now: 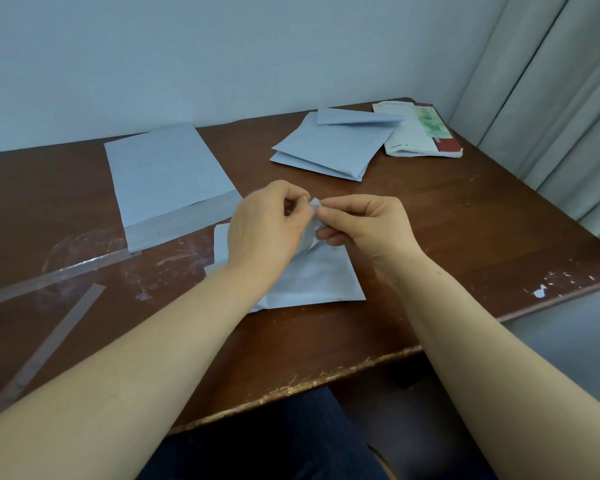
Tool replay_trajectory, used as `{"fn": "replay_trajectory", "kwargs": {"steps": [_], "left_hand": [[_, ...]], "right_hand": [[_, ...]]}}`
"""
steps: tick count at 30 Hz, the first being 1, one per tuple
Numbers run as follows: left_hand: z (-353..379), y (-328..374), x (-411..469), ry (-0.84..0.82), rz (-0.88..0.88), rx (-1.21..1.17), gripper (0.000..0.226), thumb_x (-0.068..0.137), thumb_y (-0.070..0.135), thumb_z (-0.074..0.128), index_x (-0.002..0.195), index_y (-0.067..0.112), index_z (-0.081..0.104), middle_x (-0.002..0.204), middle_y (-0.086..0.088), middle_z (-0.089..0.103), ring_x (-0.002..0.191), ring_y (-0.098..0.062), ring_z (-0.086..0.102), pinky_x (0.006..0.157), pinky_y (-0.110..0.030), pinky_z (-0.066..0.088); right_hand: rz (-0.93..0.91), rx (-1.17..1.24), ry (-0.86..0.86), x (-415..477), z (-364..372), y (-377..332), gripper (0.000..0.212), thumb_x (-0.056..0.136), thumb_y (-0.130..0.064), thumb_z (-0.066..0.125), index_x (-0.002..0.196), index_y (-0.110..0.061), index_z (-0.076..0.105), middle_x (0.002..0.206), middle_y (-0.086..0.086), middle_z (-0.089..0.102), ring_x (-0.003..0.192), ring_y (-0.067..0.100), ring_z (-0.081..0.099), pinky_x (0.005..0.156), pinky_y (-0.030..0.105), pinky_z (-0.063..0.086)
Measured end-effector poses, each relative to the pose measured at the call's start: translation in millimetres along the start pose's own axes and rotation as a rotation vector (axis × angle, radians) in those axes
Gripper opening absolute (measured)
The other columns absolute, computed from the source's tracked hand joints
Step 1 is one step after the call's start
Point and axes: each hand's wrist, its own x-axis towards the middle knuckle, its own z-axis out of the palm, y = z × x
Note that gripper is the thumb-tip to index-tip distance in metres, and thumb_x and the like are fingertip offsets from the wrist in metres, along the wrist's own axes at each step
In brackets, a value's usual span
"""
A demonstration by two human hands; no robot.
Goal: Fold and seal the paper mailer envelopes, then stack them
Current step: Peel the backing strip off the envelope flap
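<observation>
1. The worktop (447, 220) is dark brown wood, scratched, with whitish smears on its left part and a splintered near edge. A pale chip (539, 292) shows close to its right edge.
2. A plain pale wall (222, 57) stands behind it, and a grey curtain (551, 98) hangs at the right.
3. The mailer envelope (319, 282) being worked lies flat near the front edge, partly under both wrists.
4. The left hand (264, 223) and right hand (368, 226) meet above its far end. Each grip pinches, thumb against fingertips, a small crumpled pale piece (313, 223) raised off the envelope. Whether that is the flap or a peel-off liner cannot be told.
5. An open envelope (163, 171) lies flat at the far left, its shiny flap band towards the person.
6. A loose stack of folded envelopes (326, 150) sits at the far middle, touching some booklets (416, 133) in the far right corner.
7. Two clear strips (56, 271) (49, 344) lie on the left.
</observation>
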Motion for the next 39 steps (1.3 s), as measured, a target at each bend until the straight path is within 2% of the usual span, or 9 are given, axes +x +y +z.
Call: {"fn": "replay_trajectory", "kwargs": {"steps": [6, 9, 11, 13, 15, 19, 25, 36, 39], "left_hand": [[-1.6, 2.7, 11.2, 0.026, -0.225, -0.257, 0.018, 0.09, 0.017, 0.053, 0.091, 0.015, 0.071, 0.087, 0.002, 0.072, 0.084, -0.014, 0.067, 0.078, -0.032, 0.055], [-9.1, 4.4, 20.5, 0.063, -0.512, -0.578, 0.018, 0.094, 0.013, 0.049, 0.096, 0.01, 0.067, 0.067, 0.004, 0.068, 0.054, -0.003, 0.059, 0.041, -0.013, 0.039], [-18.6, 4.9, 24.2, 0.058, -0.7, -0.808, 0.014, 0.096, 0.012, 0.047, 0.088, 0.01, 0.059, 0.062, 0.0, 0.068, 0.046, -0.007, 0.059, 0.034, -0.012, 0.029], [-28.1, 2.4, 27.1, 0.102, -0.791, -1.026, 0.018, 0.098, 0.009, 0.045, 0.08, 0.007, 0.051, 0.069, -0.009, 0.066, 0.053, -0.014, 0.064, 0.034, -0.015, 0.041], [-34.5, -1.9, 28.7, 0.177, -0.82, -1.164, 0.018, 0.098, 0.007, 0.045, 0.082, 0.002, 0.051, 0.077, -0.014, 0.065, 0.064, -0.02, 0.067, 0.052, -0.02, 0.057], [-42.2, -12.7, 27.2, 0.229, -0.702, -1.04, 0.008, 0.098, 0.007, 0.044, 0.095, 0.004, 0.051, 0.092, -0.016, 0.065, 0.084, -0.022, 0.068, 0.081, -0.026, 0.057], [-66.0, -33.0, 28.5, 0.311, -0.517, -0.752, 0.019, 0.098, 0.007, 0.041, 0.111, 0.003, 0.055, 0.097, -0.013, 0.064, 0.09, -0.02, 0.066, 0.082, -0.022, 0.054], [-129.7, -77.5, 24.5, 0.521, -0.546, -0.763, 0.023, 0.098, 0.008, 0.038, 0.112, 0.002, 0.055, 0.084, -0.005, 0.06, 0.074, -0.009, 0.064, 0.084, -0.023, 0.053], [-143.5, -85.5, 22.1, 0.534, -0.55, -0.746, 0.023, 0.098, 0.006, 0.04, 0.112, 0.0, 0.057, 0.081, -0.005, 0.059, 0.075, -0.011, 0.062, 0.079, -0.022, 0.053]], "right_hand": [[0.086, 0.042, 0.104, 1.7, 3.9, -5.7, 0.006, 0.083, -0.005, 0.069, 0.089, -0.005, 0.067, 0.066, 0.008, 0.066, 0.049, 0.011, 0.065, 0.045, 0.018, 0.05], [0.154, 0.091, 0.17, 3.5, 1.2, -5.6, 0.004, 0.085, -0.005, 0.067, 0.087, -0.007, 0.064, 0.065, 0.009, 0.064, 0.043, 0.01, 0.063, 0.04, 0.018, 0.047], [0.207, 0.171, 0.193, 5.7, -0.4, -5.6, 0.005, 0.086, -0.005, 0.065, 0.091, -0.005, 0.063, 0.069, 0.011, 0.068, 0.052, 0.013, 0.068, 0.044, 0.017, 0.05], [0.246, 0.242, 0.203, 7.6, -1.1, -6.6, 0.008, 0.086, -0.005, 0.065, 0.092, -0.004, 0.062, 0.072, 0.013, 0.071, 0.064, 0.017, 0.072, 0.05, 0.018, 0.053], [0.247, 0.269, 0.207, 8.9, -0.7, -8.8, 0.015, 0.082, -0.006, 0.07, 0.094, -0.004, 0.062, 0.074, 0.013, 0.072, 0.067, 0.02, 0.073, 0.053, 0.019, 0.055], [0.24, 0.267, 0.255, 12.6, 1.3, -11.2, 0.015, 0.081, -0.004, 0.071, 0.093, -0.005, 0.062, 0.074, 0.013, 0.071, 0.061, 0.017, 0.072, 0.05, 0.018, 0.054], [0.241, 0.259, 0.343, 18.4, 8.6, -11.1, 0.013, 0.087, -0.003, 0.063, 0.098, -0.009, 0.06, 0.084, 0.012, 0.069, 0.056, 0.014, 0.069, 0.049, 0.02, 0.053], [0.255, 0.322, 0.419, 19.8, 17.4, -9.3, 0.014, 0.089, 0.002, 0.056, 0.092, -0.012, 0.059, 0.078, 0.01, 0.062, 0.06, 0.018, 0.062, 0.047, 0.023, 0.05], [0.248, 0.334, 0.401, 21.0, 23.2, -8.3, 0.019, 0.089, 0.002, 0.057, 0.103, -0.011, 0.057, 0.08, 0.01, 0.062, 0.061, 0.018, 0.062, 0.044, 0.021, 0.049]]}}
